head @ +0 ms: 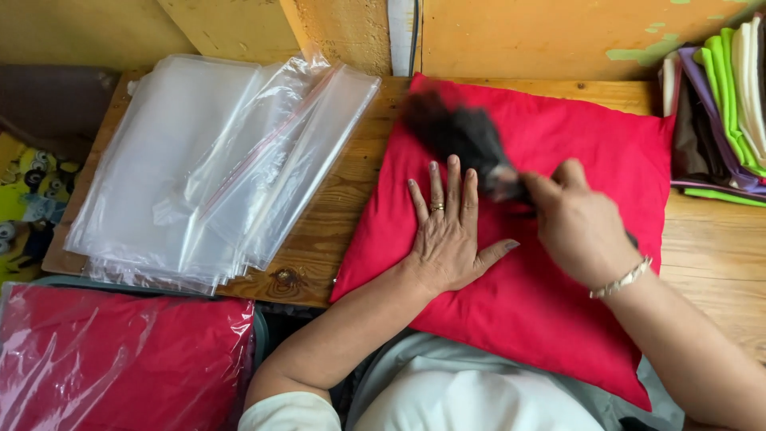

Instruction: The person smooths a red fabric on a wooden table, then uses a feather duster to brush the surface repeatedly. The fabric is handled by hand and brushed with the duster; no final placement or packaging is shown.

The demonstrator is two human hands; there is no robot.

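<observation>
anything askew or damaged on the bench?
Nothing damaged. The red cushion lies skewed and overhangs the bench's near edge. The clear bags are fanned unevenly, their near corner past the edge too. The brush in the right hand is blurred; the left hand rests flat on the cushion.

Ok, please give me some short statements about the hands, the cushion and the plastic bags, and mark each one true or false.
1. The left hand lies flat on the red fabric cushion. True.
2. The right hand is empty. False: it grips a blurred black brush.
3. The stack of clear plastic bags lies left of the cushion. True.
4. The cushion lies on the floor. False: it lies on a wooden table.
</observation>
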